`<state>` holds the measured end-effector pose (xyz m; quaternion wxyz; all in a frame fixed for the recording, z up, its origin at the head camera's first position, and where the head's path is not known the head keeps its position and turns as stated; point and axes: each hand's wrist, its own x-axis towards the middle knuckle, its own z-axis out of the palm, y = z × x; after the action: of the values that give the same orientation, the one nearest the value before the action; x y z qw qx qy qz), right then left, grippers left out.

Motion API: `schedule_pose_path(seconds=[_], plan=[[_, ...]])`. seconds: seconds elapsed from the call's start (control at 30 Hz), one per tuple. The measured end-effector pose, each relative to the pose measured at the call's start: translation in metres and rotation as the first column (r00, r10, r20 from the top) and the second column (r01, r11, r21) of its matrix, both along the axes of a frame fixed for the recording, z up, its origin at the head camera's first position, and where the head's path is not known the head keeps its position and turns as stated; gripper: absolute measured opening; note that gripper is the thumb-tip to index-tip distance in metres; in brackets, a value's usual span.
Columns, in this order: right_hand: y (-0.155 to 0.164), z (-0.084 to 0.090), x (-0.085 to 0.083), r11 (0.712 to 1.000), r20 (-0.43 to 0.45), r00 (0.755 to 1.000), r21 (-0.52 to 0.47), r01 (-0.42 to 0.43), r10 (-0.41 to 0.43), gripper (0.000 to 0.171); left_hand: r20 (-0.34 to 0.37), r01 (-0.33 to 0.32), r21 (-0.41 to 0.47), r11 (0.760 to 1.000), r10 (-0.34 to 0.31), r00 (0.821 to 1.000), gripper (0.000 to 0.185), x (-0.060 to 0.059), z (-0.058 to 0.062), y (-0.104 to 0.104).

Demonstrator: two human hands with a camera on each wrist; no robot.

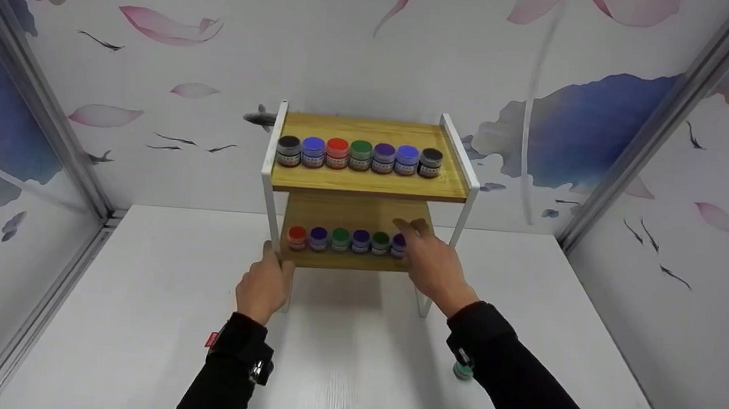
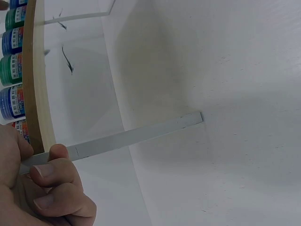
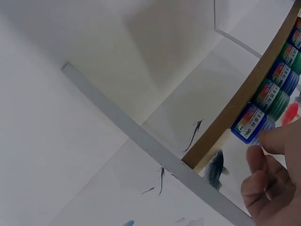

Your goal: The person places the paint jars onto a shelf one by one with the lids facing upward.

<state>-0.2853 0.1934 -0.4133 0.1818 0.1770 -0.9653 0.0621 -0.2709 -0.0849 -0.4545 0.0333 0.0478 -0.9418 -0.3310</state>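
Observation:
A two-tier stand with wooden shelves and a white frame faces me. My left hand grips its left white leg beside the lower shelf. At that shelf's right end, my right hand pinches the blue-purple paint jar at its lid end; the hand partly covers it in the head view. This jar stands upright at the end of a row of small paint jars with red, purple and green lids. Another row of paint jars stands on the upper shelf.
A green-lidded jar lies on the white table, partly behind my right forearm. White walls printed with petals and fish enclose the table at the back and both sides. The stand's right leg is just beside my right hand.

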Motion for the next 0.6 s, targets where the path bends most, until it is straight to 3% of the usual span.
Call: schedule_pose_path(seconds=[0.17,0.33,0.47,0.6], plan=[[0.009,-0.009,0.011,0.999,-0.109,0.993,-0.018,-0.05,0.048,0.037,-0.009,0.008,-0.011,1.0,-0.008,1.0,0.063,0.0,-0.001,0.001],[0.017,-0.023,0.022,0.995,-0.135,0.986,0.028,-0.094,0.097,0.019,0.005,0.014,0.001,1.0,-0.014,1.0,0.065,0.0,-0.001,0.001],[0.024,-0.038,0.03,0.989,-0.095,0.984,0.029,-0.148,0.15,0.012,0.014,0.02,0.006,1.0,-0.02,1.0,0.065,0.0,0.0,0.0],[0.036,-0.052,0.037,0.98,0.0,0.981,0.022,-0.196,0.196,0.006,0.008,0.022,0.004,1.0,-0.022,1.0,0.065,0.001,0.001,0.0]])
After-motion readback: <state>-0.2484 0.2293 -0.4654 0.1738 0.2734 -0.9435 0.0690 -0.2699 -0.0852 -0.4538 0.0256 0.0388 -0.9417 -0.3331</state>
